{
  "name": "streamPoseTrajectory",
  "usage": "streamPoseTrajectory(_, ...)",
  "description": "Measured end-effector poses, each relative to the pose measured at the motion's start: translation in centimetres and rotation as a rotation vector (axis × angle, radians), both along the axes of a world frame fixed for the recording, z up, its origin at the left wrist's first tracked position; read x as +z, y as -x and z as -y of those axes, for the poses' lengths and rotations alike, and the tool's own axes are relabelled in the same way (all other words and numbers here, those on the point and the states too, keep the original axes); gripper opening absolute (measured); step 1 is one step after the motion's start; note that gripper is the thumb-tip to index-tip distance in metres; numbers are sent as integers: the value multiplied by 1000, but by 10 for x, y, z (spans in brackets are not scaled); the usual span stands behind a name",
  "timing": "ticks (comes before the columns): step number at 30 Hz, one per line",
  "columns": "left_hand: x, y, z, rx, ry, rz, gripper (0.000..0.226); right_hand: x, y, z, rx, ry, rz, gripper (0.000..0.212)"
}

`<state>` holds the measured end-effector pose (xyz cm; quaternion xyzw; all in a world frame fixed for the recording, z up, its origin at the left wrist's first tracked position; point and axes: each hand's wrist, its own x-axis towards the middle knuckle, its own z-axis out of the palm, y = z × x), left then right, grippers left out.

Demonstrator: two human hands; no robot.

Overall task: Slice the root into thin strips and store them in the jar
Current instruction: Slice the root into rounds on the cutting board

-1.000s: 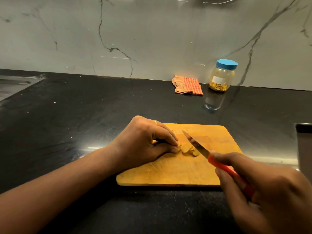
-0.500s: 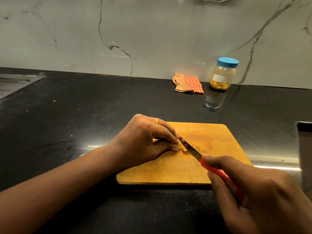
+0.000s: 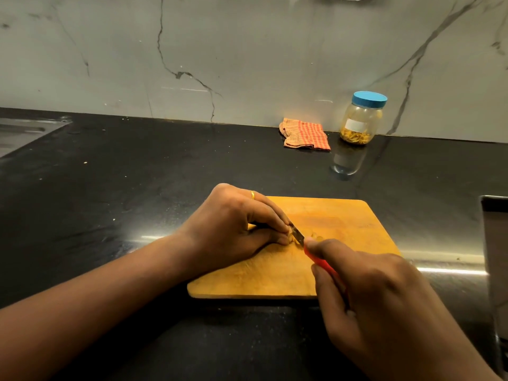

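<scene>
Left hand: the left hand [image 3: 236, 224] lies knuckles-up on the near-left part of the cutting board [image 3: 338, 215], fingers curled down, their tips pinning the root [image 3: 291, 240] against the wood; a gold ring [image 3: 252, 194] shows on one finger.
Right hand: the right hand [image 3: 384, 306] is wrapped round the red handle of the knife [image 3: 298, 235], forefinger stretched along the top of the handle towards the blade.
Knife: the blade slants up and left from the handle, and its visible stretch lies right against the left fingertips; the tip is hidden behind them.
Root: only a small pale bit shows at the fingertips, touching the blade; the rest is covered by the hand.
Cut pieces: a few pale pieces [image 3: 317, 237] lie on the board just beyond the right forefinger.
Cutting board: wooden, with rounded corners, flat on the black worktop [image 3: 123, 193] near its front edge.
Jar: the clear jar [image 3: 361, 121] stands upright at the back of the worktop against the marble wall [image 3: 247, 50], well apart from the board, its blue lid [image 3: 369, 98] on and yellowish strips in its bottom.
Cloth: a folded orange checked cloth [image 3: 305, 133] lies just left of the jar.
Sink: a steel basin edge [image 3: 22, 130] shows at the far left.
</scene>
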<state>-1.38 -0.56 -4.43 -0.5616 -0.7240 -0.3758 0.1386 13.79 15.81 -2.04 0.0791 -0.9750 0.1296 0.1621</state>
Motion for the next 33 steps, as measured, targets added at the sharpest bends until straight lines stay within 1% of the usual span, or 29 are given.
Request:
streamPoseTrajectory(6, 2, -1, -1, -2, 10, -2, 9, -3, -12, -2, 23, -18, -86, 33)
streamPoseTrajectory(8, 2, -1, -1, -3, 15, -8, 9, -2, -9, -1, 21, -44, -78, 32)
streamPoseTrajectory(11, 2, -2, 0, 1, 17, -15, 9, -3, 1, 2, 12, -51, -9, 32)
streamPoseTrajectory(16, 1, -3, -1, 14, 7, 3, 8, -8, 1, 2, 3, -38, 2, 38)
streamPoseTrajectory(20, 2, -2, 0, 12, 17, 10, 8, -10, -10, 0, 32, -83, -31, 47)
streamPoseTrajectory(23, 2, -2, 0, 13, 17, 11, 9, -8, -20, 0, -3, -98, -39, 53)
streamPoseTrajectory(25, 2, -2, 0, 10, 14, 14, 9, -6, -25, 0, -28, -117, -83, 43)
streamPoseTrajectory(28, 2, -2, 1, 10, 4, 23, 8, -5, -30, -2, -48, -28, -104, 31)
streamPoseTrajectory(30, 2, -2, 1, 6, 2, 29, 8, -4, -32, -5, -61, 16, -80, 28)
streamPoseTrajectory(33, 1, -2, 1, -1, 3, 32, 8, -3, -27, -8, -50, 25, -74, 29)
